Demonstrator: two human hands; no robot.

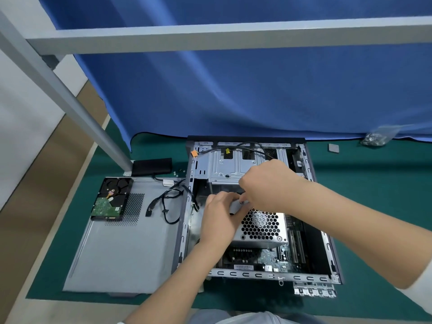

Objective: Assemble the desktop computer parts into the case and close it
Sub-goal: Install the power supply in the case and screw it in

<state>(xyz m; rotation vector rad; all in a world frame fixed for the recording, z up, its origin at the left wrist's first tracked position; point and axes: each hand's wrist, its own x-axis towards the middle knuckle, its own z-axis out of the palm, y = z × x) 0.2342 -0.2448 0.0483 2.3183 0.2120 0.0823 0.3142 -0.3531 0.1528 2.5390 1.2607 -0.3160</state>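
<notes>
Both hands are working over the open computer case (pixel 261 206), the left hand (pixel 219 218) and right hand (pixel 268 185) with fingers clamped on a small grey part (pixel 235 206) beside the power supply (pixel 261 228), which probably needs seating next.

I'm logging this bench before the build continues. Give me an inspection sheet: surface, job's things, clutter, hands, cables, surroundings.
Surface: green mat.
Job's things: open computer case lying flat; side panel left of it, hard drive lying on the panel.
Clutter: bag of screws, small square part, black box.
Hands: left hand and right hand together hold a small grey part above the power supply.
Cables: black cables over the panel; one inside the case.
Surroundings: blue curtain, grey frame.
</notes>
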